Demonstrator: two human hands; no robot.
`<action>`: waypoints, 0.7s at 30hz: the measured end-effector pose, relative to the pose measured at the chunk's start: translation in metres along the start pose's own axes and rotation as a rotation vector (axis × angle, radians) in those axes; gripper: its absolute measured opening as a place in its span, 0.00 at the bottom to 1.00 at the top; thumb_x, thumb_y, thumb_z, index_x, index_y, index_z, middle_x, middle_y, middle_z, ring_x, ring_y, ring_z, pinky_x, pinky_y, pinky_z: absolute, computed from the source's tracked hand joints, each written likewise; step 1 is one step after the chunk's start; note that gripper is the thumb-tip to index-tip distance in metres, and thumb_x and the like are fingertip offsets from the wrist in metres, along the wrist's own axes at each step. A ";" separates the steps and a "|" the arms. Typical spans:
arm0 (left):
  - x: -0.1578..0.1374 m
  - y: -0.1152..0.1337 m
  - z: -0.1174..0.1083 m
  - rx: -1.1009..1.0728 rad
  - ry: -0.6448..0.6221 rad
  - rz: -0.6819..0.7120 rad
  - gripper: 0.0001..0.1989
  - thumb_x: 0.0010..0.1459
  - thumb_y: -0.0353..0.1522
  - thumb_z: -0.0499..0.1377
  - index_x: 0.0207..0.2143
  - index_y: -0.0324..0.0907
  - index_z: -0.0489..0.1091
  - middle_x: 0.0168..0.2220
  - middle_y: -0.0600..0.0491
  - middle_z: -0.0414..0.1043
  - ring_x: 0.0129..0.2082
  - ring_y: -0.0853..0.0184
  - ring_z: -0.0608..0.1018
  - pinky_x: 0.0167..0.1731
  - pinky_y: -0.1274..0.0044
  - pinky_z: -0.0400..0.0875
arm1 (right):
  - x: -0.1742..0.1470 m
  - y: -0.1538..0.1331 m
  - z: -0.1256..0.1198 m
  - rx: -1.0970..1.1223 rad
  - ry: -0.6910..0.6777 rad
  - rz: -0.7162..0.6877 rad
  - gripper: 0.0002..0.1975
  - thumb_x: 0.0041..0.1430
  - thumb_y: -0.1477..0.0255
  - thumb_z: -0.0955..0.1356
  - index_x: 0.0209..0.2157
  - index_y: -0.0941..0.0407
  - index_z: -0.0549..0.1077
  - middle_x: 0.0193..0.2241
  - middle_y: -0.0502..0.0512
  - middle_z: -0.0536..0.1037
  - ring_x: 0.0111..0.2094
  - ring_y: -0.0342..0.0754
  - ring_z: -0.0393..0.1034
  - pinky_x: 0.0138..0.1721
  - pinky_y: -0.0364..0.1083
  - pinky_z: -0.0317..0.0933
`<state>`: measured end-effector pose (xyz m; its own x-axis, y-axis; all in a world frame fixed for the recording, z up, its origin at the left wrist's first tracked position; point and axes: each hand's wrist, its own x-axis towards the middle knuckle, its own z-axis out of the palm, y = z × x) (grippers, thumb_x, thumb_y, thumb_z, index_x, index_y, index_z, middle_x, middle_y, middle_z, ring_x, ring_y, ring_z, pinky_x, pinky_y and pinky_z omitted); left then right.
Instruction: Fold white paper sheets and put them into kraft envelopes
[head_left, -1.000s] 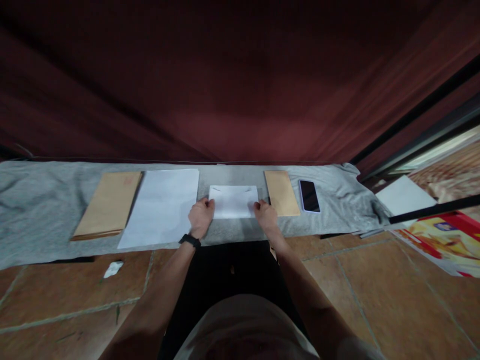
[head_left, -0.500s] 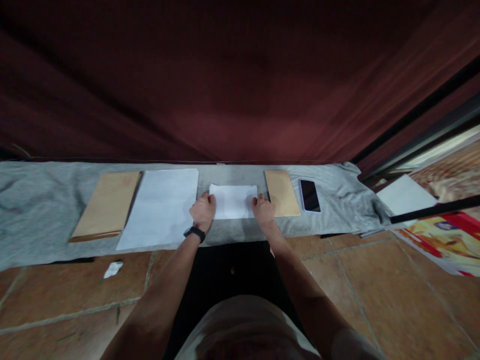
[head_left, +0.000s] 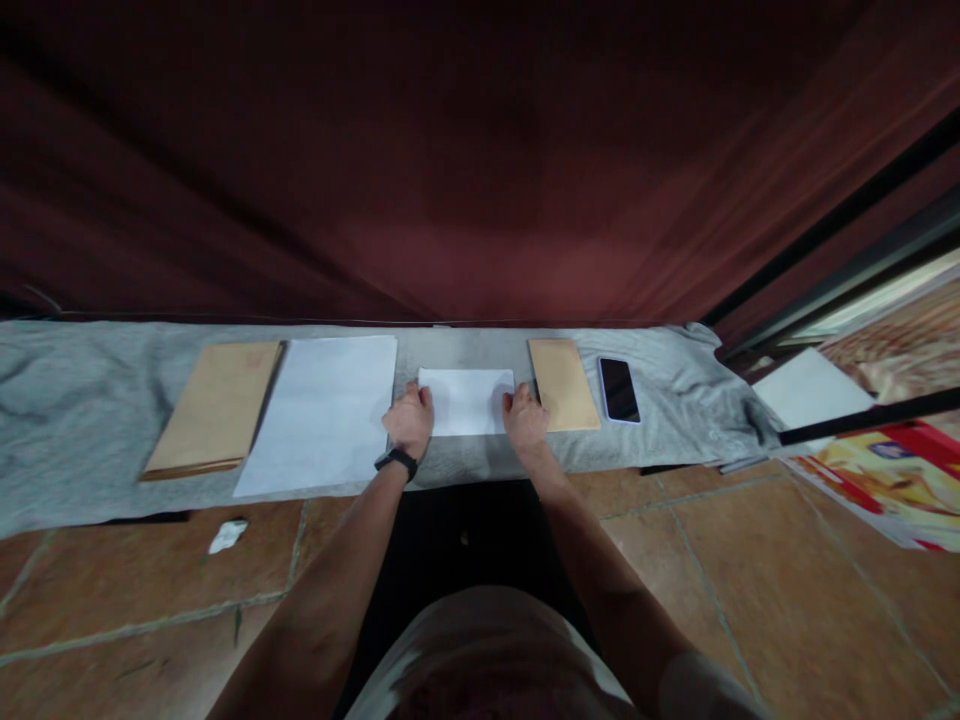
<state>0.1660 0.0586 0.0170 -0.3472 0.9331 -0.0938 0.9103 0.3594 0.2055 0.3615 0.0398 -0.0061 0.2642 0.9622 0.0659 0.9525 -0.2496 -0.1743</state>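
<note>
A small white rectangle of paper [head_left: 466, 402], which looks folded, lies flat on the grey cloth [head_left: 480, 350] in front of me. My left hand [head_left: 409, 418], with a dark band at the wrist, has its fingers curled and closed at the paper's left edge. At the opposite edge my right hand [head_left: 525, 414] is closed the same way, thumb on the paper. Close beside my right hand lies one brown envelope [head_left: 564, 385]. Left of my left hand are large white sheets of paper [head_left: 322, 415], lying flat.
A pile of brown envelopes [head_left: 214, 410] lies at the far left. On the right rests a phone [head_left: 619, 390], screen up. A dark red curtain [head_left: 480, 200] hangs behind the cloth. Below, the tiled floor has a crumpled white scrap [head_left: 227, 536]; a colourful box [head_left: 892, 480] is at right.
The paper's top edge, slightly uneven and raised at the left corner before, now lies straighter and flatter. Both hands stay at its sides, with only a slight shift of the left.
</note>
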 end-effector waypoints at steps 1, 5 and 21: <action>0.000 0.000 0.000 0.002 0.003 0.002 0.23 0.72 0.42 0.44 0.55 0.39 0.68 0.41 0.38 0.80 0.44 0.52 0.82 0.42 0.66 0.72 | -0.002 0.000 -0.001 0.010 0.015 -0.004 0.18 0.73 0.65 0.60 0.53 0.64 0.69 0.40 0.69 0.81 0.39 0.55 0.79 0.41 0.49 0.69; 0.001 -0.001 0.004 0.003 0.021 0.011 0.22 0.72 0.42 0.43 0.55 0.39 0.69 0.40 0.38 0.80 0.44 0.52 0.82 0.42 0.66 0.72 | -0.010 -0.003 -0.007 0.049 0.080 -0.067 0.16 0.72 0.67 0.61 0.52 0.63 0.71 0.45 0.70 0.79 0.46 0.59 0.75 0.47 0.53 0.68; 0.005 -0.001 0.002 -0.010 -0.020 -0.003 0.22 0.71 0.42 0.44 0.55 0.40 0.68 0.42 0.38 0.80 0.45 0.52 0.82 0.43 0.66 0.72 | -0.018 -0.030 0.037 0.131 0.027 -0.418 0.28 0.74 0.61 0.59 0.70 0.57 0.60 0.71 0.64 0.55 0.71 0.59 0.51 0.70 0.60 0.44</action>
<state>0.1632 0.0630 0.0147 -0.3453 0.9315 -0.1141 0.9070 0.3624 0.2145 0.3227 0.0338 -0.0387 -0.1348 0.9739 0.1828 0.9517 0.1786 -0.2498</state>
